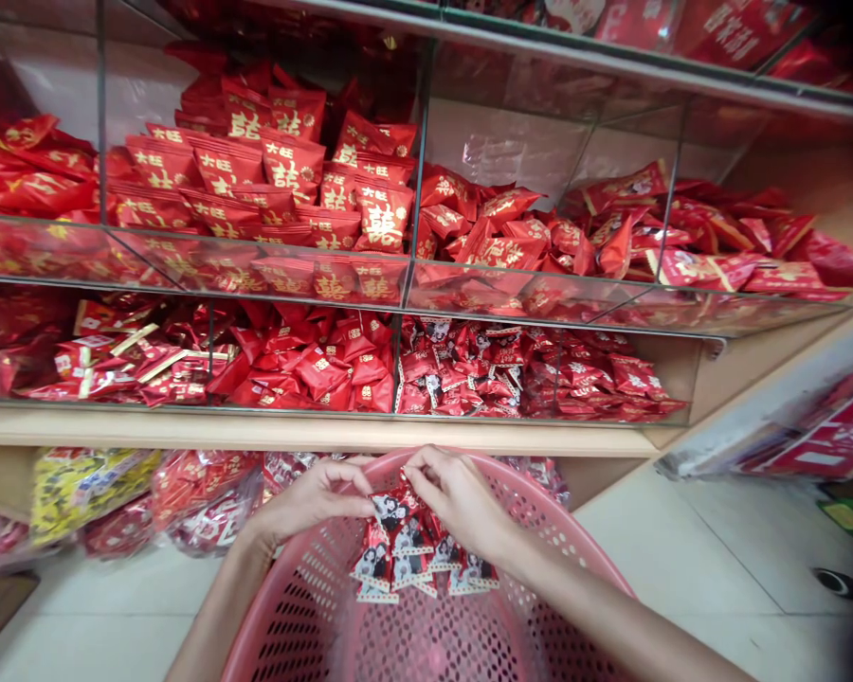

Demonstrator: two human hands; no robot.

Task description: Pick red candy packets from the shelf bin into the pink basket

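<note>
My left hand (313,502) and my right hand (459,497) meet above a pink perforated plastic basket (305,606). Together they pinch the tops of a bunch of small red candy packets (412,554) with black-and-white pictures, which hang down into the basket. Straight ahead, a glass bin (469,374) on the lower shelf holds several packets of the same kind.
Glass-fronted shelf bins hold piles of red sweets: big packets with gold characters (291,180) upper middle, more at upper right (682,237) and lower left (149,355). Clear bags of candy (199,502) lie under the wooden shelf edge (313,434). White tiled floor (717,559) stretches right.
</note>
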